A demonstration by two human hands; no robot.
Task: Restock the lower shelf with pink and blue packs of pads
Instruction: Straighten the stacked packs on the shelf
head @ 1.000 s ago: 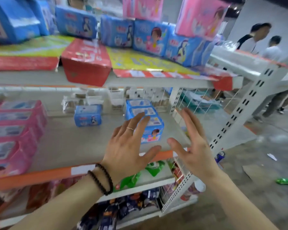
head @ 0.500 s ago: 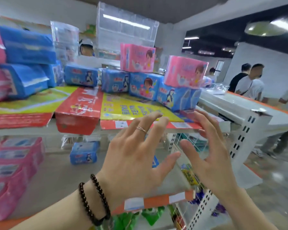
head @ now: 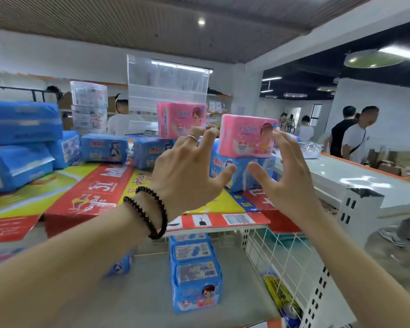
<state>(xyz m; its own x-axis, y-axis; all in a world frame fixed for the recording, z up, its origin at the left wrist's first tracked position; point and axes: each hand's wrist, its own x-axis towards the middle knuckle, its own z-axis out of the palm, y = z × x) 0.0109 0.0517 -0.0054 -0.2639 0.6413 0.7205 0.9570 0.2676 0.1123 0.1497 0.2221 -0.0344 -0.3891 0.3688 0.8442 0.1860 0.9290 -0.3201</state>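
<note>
My left hand [head: 187, 169] and my right hand [head: 287, 176] are raised side by side over the top shelf, fingers spread and loosely bent, holding nothing. Just beyond them a pink pack [head: 244, 136] sits on a blue pack [head: 242, 174]. A second pink pack [head: 181, 119] stands further back on other blue packs [head: 104, 147]. On the lower shelf [head: 140, 292] a row of blue packs [head: 195, 275] lies near the right end. Large blue packs [head: 21, 143] are stacked at the far left.
Red and yellow flattened cartons [head: 88, 192] cover the top shelf. A white wire divider [head: 284, 261] closes the lower shelf's right end. A white counter [head: 341, 178] stands to the right with people behind it. Clear plastic boxes [head: 166, 84] stand at the back.
The view has swung up from the lower shelf to the top shelf. Both hands have risen with it and now hover in front of the pink pack, still holding nothing.
</note>
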